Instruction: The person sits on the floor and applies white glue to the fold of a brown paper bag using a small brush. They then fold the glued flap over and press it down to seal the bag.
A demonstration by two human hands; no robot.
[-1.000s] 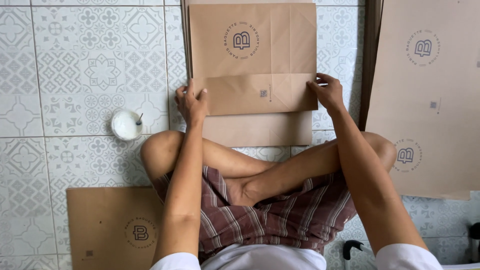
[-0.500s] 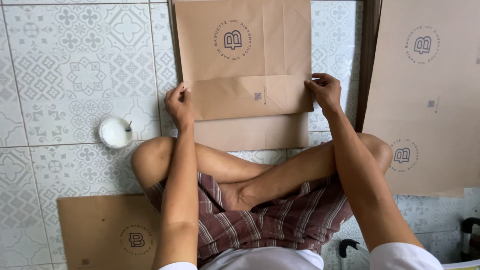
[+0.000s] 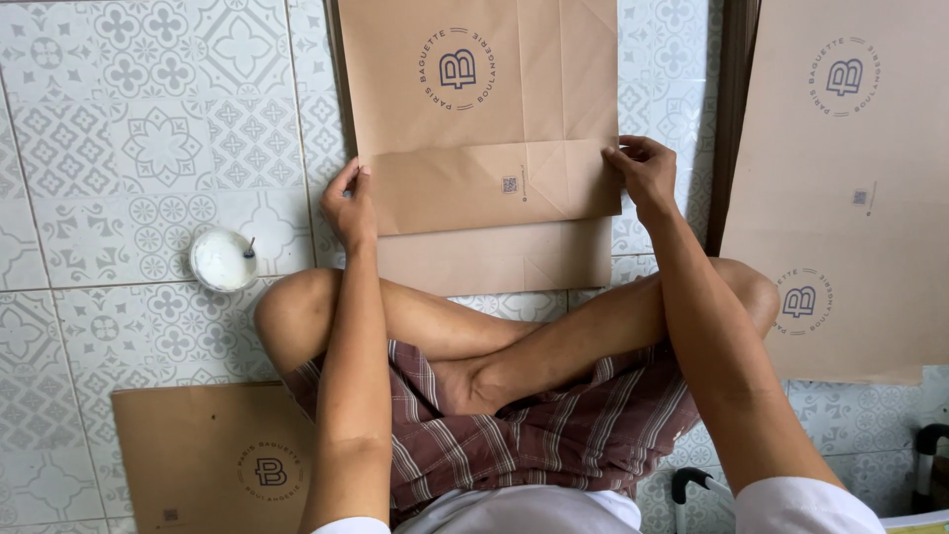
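Pinching the right edge of the folded flap, the right hand (image 3: 645, 170) has thumb and fingertips closed on the brown paper, while the left hand (image 3: 348, 203) rests at the flap's left edge with fingers curled against it; whether it truly grips the paper or only presses it I cannot tell. Both work on a brown paper bag (image 3: 484, 99) lying flat on the patterned tile floor (image 3: 148, 148) just in front of the person's crossed legs (image 3: 494, 346), its bottom flap (image 3: 484, 188) turned up across the bag's width over a lower strip of paper. To do this fold well, I judge both edges should be kept level with the bag's sides, so the crease runs straight, and pressure should spread outward from the middle. A stack of like bags (image 3: 850, 188) lies to the right, beyond a dark strip, and another flat bag (image 3: 213, 460) lies near the left knee. Left of the legs stands a small round white bowl (image 3: 223, 260) holding something white, perhaps paste, with a small stick resting in it.
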